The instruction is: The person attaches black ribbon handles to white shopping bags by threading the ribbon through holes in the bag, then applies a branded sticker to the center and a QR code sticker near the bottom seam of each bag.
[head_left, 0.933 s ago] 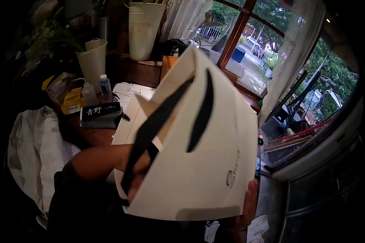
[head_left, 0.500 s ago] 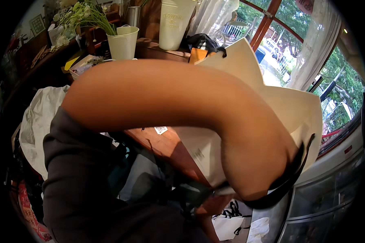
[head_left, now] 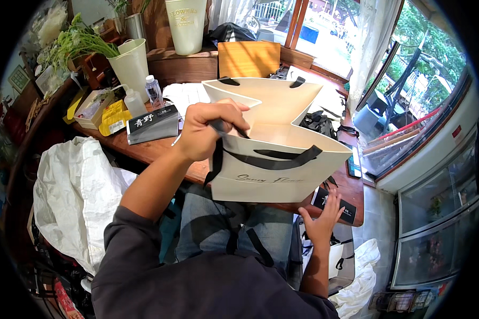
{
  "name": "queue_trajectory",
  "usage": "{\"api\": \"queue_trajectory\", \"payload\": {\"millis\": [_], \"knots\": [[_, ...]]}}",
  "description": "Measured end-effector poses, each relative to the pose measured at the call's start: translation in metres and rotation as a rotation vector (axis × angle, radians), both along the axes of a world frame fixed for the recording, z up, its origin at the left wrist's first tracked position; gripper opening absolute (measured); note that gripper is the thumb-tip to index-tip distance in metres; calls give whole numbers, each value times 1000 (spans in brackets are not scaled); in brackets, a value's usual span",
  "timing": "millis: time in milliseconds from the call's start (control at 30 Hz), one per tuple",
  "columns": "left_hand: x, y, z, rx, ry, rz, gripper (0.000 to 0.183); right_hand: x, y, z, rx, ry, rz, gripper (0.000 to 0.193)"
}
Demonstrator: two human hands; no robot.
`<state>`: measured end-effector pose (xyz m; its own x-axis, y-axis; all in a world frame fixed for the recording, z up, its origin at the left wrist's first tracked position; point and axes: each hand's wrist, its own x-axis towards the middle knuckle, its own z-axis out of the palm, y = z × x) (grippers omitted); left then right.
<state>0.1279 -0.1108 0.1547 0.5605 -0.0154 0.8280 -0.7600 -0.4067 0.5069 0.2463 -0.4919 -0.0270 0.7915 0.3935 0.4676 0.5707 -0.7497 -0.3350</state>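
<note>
A cream paper bag point(head_left: 266, 181) stands with its mouth open on the wooden table in front of me. My left hand point(head_left: 203, 127) is closed at the bag's near left rim, gripping a black ribbon whose end hangs by the bag's left side. Across the bag's front loops a wide black ribbon handle point(head_left: 282, 160). My right hand point(head_left: 322, 217) is open, fingers spread, beside the bag's lower right corner. Its fingertips reach a black printed card point(head_left: 339, 206) at the table edge; whether they touch it I cannot tell.
On the left of the table point(head_left: 162, 159) are a black-and-grey packet point(head_left: 153, 124), a squeeze bottle point(head_left: 134, 101), a clear bottle point(head_left: 154, 91) and yellow packets point(head_left: 114, 118). A cream bucket point(head_left: 131, 66) holds green stems. Black ribbons point(head_left: 318, 123) and a phone point(head_left: 353, 162) lie at right.
My left arm, which crossed close before the view, has come down to the left. The bag, tilted and high before, now stands lower with its front facing me. My right hand has come into sight.
</note>
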Motion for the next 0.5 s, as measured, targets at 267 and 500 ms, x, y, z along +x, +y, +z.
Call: {"api": "queue_trajectory", "payload": {"millis": [267, 500], "knots": [[4, 30, 0, -383, 221, 392, 30, 16, -65, -15, -57, -76, 295, 37], [-99, -22, -12, -207, -493, 763, 23, -29, -69, 45, 235, -378, 253, 31]]}}
